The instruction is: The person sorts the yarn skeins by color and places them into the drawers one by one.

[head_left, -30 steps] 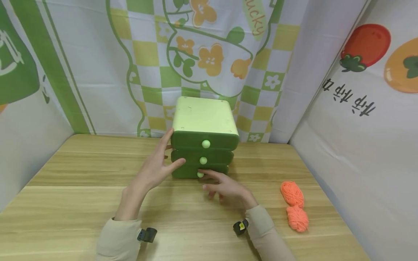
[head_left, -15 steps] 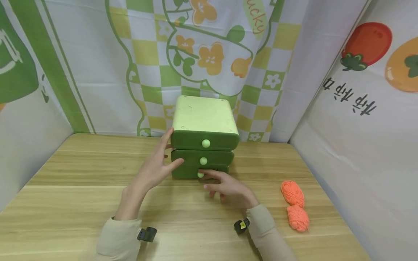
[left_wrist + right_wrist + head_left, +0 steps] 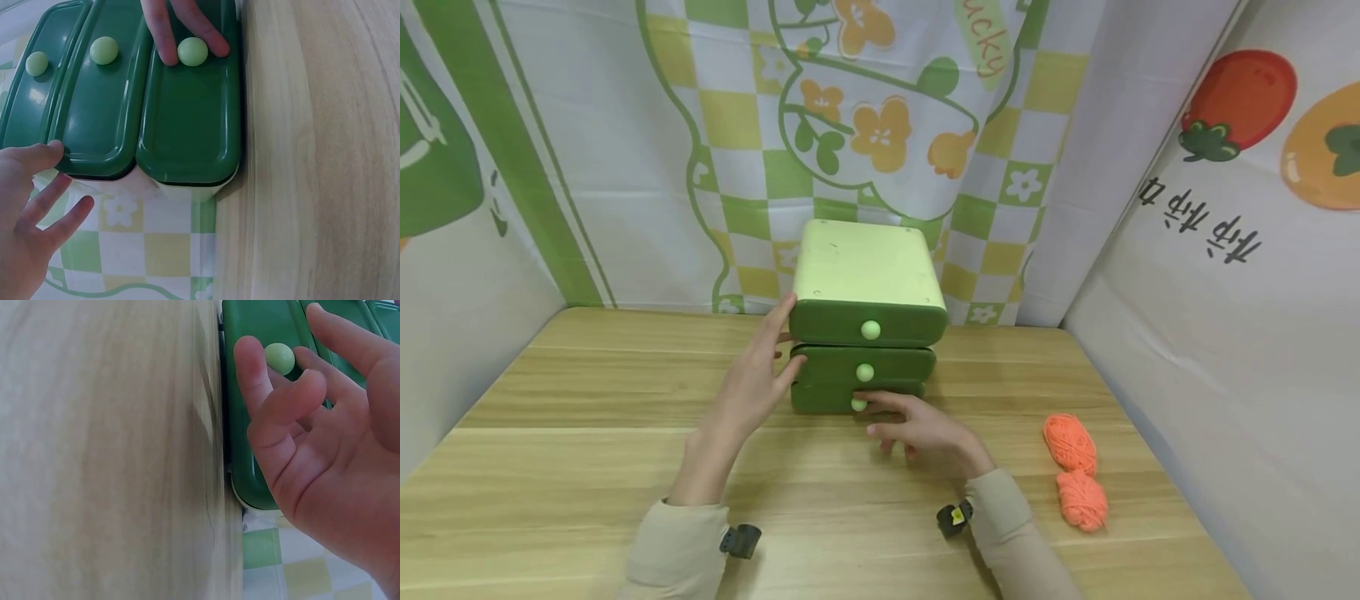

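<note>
A small cabinet with a pale green top (image 3: 868, 262) has three dark green drawers. My left hand (image 3: 745, 392) is at its left side; the thumb touches the left end of the middle drawer (image 3: 94, 119), the other fingers are spread beside it. Two fingers of my right hand (image 3: 917, 425) lie on either side of the round knob (image 3: 192, 51) of the bottom drawer (image 3: 187, 119), gripping it. In the right wrist view, that knob (image 3: 279, 359) shows between the fingers. Thin dark gaps show behind the middle and bottom drawer fronts.
Two orange yarn bundles (image 3: 1071, 444) (image 3: 1082, 501) lie end to end at the right of the wooden table (image 3: 587, 467). A patterned curtain (image 3: 737, 117) hangs behind the cabinet, with printed cloth walls at both sides.
The left thumb has slid left to the middle drawer's edge. The middle and bottom drawer fronts look slightly farther forward. The right hand keeps nearly the same place at the bottom knob.
</note>
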### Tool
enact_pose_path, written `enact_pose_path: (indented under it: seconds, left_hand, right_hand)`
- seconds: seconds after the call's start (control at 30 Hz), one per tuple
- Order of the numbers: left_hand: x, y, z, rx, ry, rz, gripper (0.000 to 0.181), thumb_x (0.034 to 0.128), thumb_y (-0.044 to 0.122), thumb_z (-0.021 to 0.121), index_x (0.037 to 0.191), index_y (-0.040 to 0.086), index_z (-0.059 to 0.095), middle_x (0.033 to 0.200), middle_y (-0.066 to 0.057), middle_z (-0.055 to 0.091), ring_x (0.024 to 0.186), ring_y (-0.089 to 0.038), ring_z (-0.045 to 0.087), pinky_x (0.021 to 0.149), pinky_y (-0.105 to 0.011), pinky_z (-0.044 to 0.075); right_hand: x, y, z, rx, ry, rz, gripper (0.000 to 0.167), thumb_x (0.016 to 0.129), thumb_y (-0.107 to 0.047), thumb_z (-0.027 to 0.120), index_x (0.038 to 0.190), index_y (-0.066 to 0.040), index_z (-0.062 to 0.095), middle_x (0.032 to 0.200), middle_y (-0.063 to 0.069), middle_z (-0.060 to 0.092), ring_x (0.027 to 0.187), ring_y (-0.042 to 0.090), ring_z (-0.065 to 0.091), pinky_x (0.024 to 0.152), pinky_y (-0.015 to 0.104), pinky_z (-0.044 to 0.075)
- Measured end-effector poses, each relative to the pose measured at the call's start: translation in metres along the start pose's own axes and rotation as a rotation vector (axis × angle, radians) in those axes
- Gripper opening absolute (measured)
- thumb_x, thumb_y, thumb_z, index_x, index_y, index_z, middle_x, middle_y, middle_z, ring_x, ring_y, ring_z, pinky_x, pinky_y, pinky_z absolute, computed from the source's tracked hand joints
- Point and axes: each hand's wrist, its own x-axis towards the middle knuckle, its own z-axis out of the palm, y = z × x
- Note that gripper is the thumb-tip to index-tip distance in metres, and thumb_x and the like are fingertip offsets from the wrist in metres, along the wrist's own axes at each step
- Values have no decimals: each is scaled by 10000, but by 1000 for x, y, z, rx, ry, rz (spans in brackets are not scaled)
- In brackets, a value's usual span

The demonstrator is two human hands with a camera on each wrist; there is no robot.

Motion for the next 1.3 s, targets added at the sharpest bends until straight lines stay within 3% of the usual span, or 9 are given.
enact_pose_path:
  seconds: [0.5, 1.03, 1.3]
  left_hand:
    - [2, 2, 3, 2, 36, 9, 887, 911, -55, 655, 1601, 208, 164, 1622, -130, 278, 1124, -377, 647, 897, -487, 583]
    - [0, 0, 4, 22, 46, 10, 898, 893, -72, 669, 1597, 186, 174, 1619, -133, 285, 1100, -366, 656, 863, -451, 595]
    - [1, 0, 2, 7, 34, 4, 884, 912, 18, 693, 1600, 203, 169, 1622, -128, 280, 1114, -355, 656, 884, -453, 587]
  right_hand:
    - [-4, 0, -4, 18, -28, 2, 517, 1000, -317, 603, 1491, -349, 445, 1419, 43, 576, 828, 273, 673, 477, 268, 493]
    - [-11, -3, -11, 49, -161, 15, 515, 1005, -282, 593, 1492, -351, 438, 1470, 61, 535, 844, 362, 683, 468, 242, 468]
    - [-17, -6, -16, 49, -287, 13, 557, 1005, -282, 584, 1525, -323, 389, 1515, 57, 488, 916, 419, 680, 481, 262, 456]
